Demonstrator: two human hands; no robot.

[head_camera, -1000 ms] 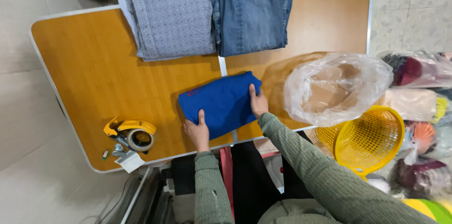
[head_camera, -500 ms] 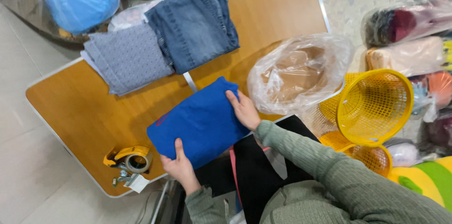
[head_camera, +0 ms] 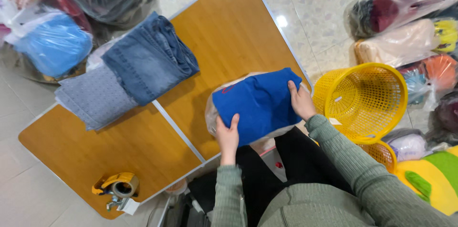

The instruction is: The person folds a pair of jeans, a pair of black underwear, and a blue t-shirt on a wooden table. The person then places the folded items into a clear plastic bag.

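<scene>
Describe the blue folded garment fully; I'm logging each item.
The blue folded garment is plain bright-blue cloth with a small red mark near one corner, folded into a flat rectangle. The left hand and right hand grip opposite edges. It lies over a clear plastic bag at the table's near edge.

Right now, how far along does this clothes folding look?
Two folded pieces already lie on the table: the jeans and a grey garment. In hand is the folded blue garment, held by the left hand and right hand over a clear plastic bag. Bagging looks unfinished.
</scene>
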